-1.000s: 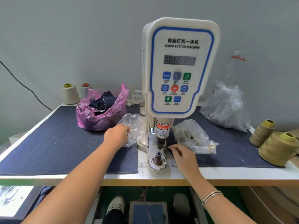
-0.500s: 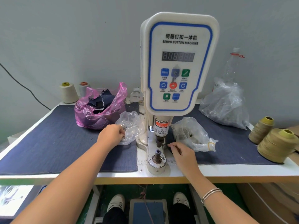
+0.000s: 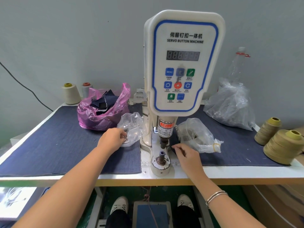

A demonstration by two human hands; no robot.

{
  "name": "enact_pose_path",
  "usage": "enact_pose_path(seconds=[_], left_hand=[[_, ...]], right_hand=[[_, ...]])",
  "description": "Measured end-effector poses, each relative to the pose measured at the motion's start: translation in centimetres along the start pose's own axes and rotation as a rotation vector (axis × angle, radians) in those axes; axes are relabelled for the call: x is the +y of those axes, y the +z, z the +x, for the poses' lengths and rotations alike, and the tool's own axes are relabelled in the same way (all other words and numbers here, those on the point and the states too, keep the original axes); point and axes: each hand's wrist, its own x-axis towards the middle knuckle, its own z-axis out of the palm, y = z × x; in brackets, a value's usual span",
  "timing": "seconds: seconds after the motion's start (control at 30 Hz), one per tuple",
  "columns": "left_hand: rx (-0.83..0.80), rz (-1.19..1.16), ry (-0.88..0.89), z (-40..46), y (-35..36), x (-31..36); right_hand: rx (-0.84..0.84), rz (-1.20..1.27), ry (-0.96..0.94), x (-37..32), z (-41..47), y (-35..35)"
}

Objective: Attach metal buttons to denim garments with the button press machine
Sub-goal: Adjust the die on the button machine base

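So the left hand [image 3: 113, 139] is at the mouth of a small clear bag [image 3: 133, 127], fingers curled on some little metal bits. The right hand [image 3: 185, 153] pinches something tiny just beside the button machine [image 3: 182, 63], which stands mid-table [image 3: 230, 173] on denim cloth [image 3: 54, 142].

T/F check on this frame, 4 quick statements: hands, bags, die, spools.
1. The left hand is at the clear bag left of the machine. True.
2. Denim lies on the lower die. False: the die is bare.
3. The pink bag holds dark fabric. True.
4. The right hand is on the panel buttons. False: it is down beside the die, fingers pinched.
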Motion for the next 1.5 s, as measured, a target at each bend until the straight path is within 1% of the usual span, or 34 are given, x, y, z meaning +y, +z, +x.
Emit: enact_pose_path(seconds=[0.27, 0.47, 0.7, 0.9, 1.0, 1.17, 1.23, 1.37, 1.5], left_hand=[[0.028, -0.09, -0.024, -0.2, 0.0, -0.2], [-0.003, 0.008, 0.006, 0.1, 0.0, 0.0], [0.036, 0.054, -0.001, -0.1, -0.1, 0.2], [0.081, 0.034, 0.003, -0.4, -0.2, 0.1], [0.068, 0.047, 0.015, -0.3, -0.3, -0.1], [-0.015, 0.174, 0.031, -0.2, -0.8, 0.2], [-0.02, 0.179, 0.038, -0.2, -1.0, 0.3], [0.027, 0.059, 0.019, -0.4, -0.9, 0.1], [0.01, -0.223, -0.065, -0.7, -1.3, -0.2]], right_hand=[[-0.003, -0.006, -0.005, 0.1, 0.0, 0.1], [-0.005, -0.008, -0.009, 0.1, 0.0, 0.1], [-0.003, -0.01, -0.014, 0.2, -0.1, 0.1], [-0.005, -0.009, -0.006, 0.3, 0.0, 0.2], [-0.004, -0.016, -0.006, 0.4, 0.0, 0.3], [0.003, -0.02, -0.013, 0.5, 0.0, 0.3], [0.0, -0.02, -0.013, 0.5, 0.0, 0.3], [0.006, -0.021, -0.024, 0.5, 0.0, 0.4], [0.004, -0.013, -0.022, 0.5, 0.1, 0.4]])
